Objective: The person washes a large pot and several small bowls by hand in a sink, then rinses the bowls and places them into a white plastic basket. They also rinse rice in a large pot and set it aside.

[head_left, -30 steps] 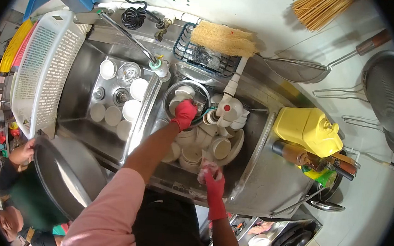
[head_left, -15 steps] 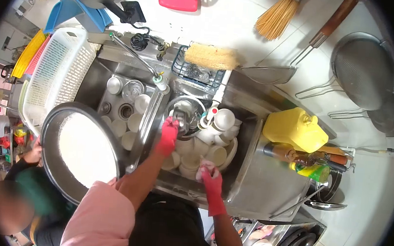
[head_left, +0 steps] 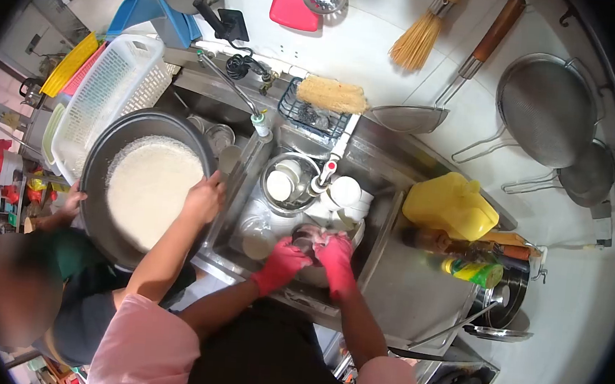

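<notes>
Both my hands wear red rubber gloves and meet low over the right sink basin (head_left: 369, 258). My left hand (head_left: 286, 264) is closed on a small, dark metal bowl (head_left: 303, 244), whose shape is partly hidden by the gloves. My right hand (head_left: 335, 258) presses a pale pink cloth (head_left: 311, 231) against it. Around them in the basin lie white cups (head_left: 344, 192) and bowls. Behind, a metal basin (head_left: 267, 190) with white dishes inside stands under the white tap (head_left: 320, 184).
At my left, a co-worker's hand (head_left: 204, 197) holds a large dark pot (head_left: 95, 208) of white grains over the left basin. A white plastic basket (head_left: 105, 97) stands beyond. To the right are a yellow jug (head_left: 451, 207) and bottles; strainers (head_left: 548, 100) hang on the wall.
My left hand has brought the metal bowl down from the metal basin to the cloth in my right hand. The co-worker's pot has moved right and up, covering more of the left basin.
</notes>
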Demonstrator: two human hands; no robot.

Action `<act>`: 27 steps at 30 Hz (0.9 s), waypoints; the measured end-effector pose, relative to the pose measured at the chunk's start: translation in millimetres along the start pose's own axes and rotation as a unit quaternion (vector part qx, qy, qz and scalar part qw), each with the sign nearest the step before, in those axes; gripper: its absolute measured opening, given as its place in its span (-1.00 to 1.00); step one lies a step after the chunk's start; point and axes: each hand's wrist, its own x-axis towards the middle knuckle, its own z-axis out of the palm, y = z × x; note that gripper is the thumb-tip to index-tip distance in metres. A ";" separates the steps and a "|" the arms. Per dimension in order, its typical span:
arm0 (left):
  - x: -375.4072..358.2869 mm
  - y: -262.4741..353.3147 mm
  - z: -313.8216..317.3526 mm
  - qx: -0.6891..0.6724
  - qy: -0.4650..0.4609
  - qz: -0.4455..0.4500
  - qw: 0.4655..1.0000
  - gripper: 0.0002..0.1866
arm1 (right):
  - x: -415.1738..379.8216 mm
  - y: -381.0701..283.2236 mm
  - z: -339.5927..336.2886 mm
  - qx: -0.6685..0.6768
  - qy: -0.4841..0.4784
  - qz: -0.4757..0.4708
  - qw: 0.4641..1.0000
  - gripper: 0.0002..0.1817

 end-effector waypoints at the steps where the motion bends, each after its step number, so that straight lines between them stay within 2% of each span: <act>1: -4.5 -0.7 5.8 -0.013 0.016 0.012 1.000 -0.86 | 2.8 2.6 0.9 0.160 -0.084 0.082 0.980 -0.59; 2: -9.1 -3.4 10.5 -0.026 0.031 0.023 0.999 -0.87 | 5.8 7.9 0.2 0.313 -0.167 0.160 0.921 -0.59; 3: -5.1 -0.2 3.5 -0.042 0.036 0.012 0.998 -0.86 | 8.3 14.3 3.1 0.452 -0.248 0.231 0.825 -0.59; 4: 2.7 7.6 -9.5 -0.060 0.042 0.001 0.997 -0.86 | 9.7 41.3 63.8 0.587 -0.221 0.184 0.757 -0.60; 7: -1.7 2.5 -22.0 -0.056 -0.025 -0.058 0.996 -0.67 | 12.9 54.5 104.7 0.443 -0.155 0.218 0.856 -0.74; 8: -0.7 1.7 -23.4 -0.086 -0.012 -0.089 0.992 -0.61 | 4.3 13.8 28.7 0.286 -0.131 0.229 0.921 -0.77; 10: 8.7 -0.1 -24.7 -0.231 0.060 -0.234 0.943 -0.45 | -6.0 -15.3 -14.9 0.335 -0.128 0.240 0.902 -0.60; 11: 13.6 -0.9 -25.5 -0.301 0.113 -0.294 0.900 -0.37 | -7.0 -20.4 -21.5 0.358 -0.125 0.247 0.892 -0.52; 12: 24.2 12.3 -37.8 -0.455 0.151 -0.437 0.760 -0.35 | -9.6 -16.0 -6.2 0.448 -0.114 0.214 0.860 -0.53; 14: 22.4 -1.7 -27.2 -0.521 0.112 -0.529 0.661 -0.31 | -16.8 6.4 44.1 0.612 -0.088 0.144 0.773 -0.55; 15: 20.8 -9.4 -20.9 -0.545 0.095 -0.572 0.605 -0.29 | -18.3 5.8 35.4 0.617 -0.105 0.115 0.772 -0.55; 17: -8.6 -37.6 17.4 -0.614 0.105 -0.478 0.619 -0.34 | -25.5 -1.0 4.4 0.623 -0.139 0.057 0.768 -0.55; 18: -21.6 -49.7 40.2 -0.625 0.119 -0.444 0.631 -0.37 | -29.7 -5.2 -6.1 0.266 0.063 -0.099 0.957 -0.57; 19: -34.3 -61.4 62.3 -0.637 0.134 -0.408 0.640 -0.41 | -29.3 -9.5 -14.9 0.121 0.067 -0.107 0.985 -0.56; 20: -33.8 -54.5 60.5 -0.622 0.135 -0.420 0.647 -0.42 | -29.5 -14.0 -22.2 -0.026 0.071 -0.110 0.991 -0.54; 22: -31.9 -33.6 55.3 -0.594 0.133 -0.442 0.659 -0.45 | -36.0 -73.1 -84.1 -0.124 -0.067 -0.062 0.988 -0.47; 24: -26.1 -5.4 44.6 -0.565 0.126 -0.462 0.671 -0.47 | -34.6 -62.0 -38.6 -0.097 0.002 0.003 0.995 -0.48; 25: -19.4 4.5 34.8 -0.568 0.131 -0.475 0.659 -0.48 | -23.7 -43.3 -9.2 -0.082 0.039 0.033 0.995 -0.48; 26: -12.3 15.0 24.1 -0.570 0.136 -0.488 0.647 -0.49 | -9.7 -21.3 19.9 0.009 0.058 0.044 0.997 -0.43; 27: -5.3 24.2 7.2 -0.587 0.146 -0.508 0.613 -0.50 | -11.7 -26.4 20.1 0.126 0.030 0.027 0.991 -0.44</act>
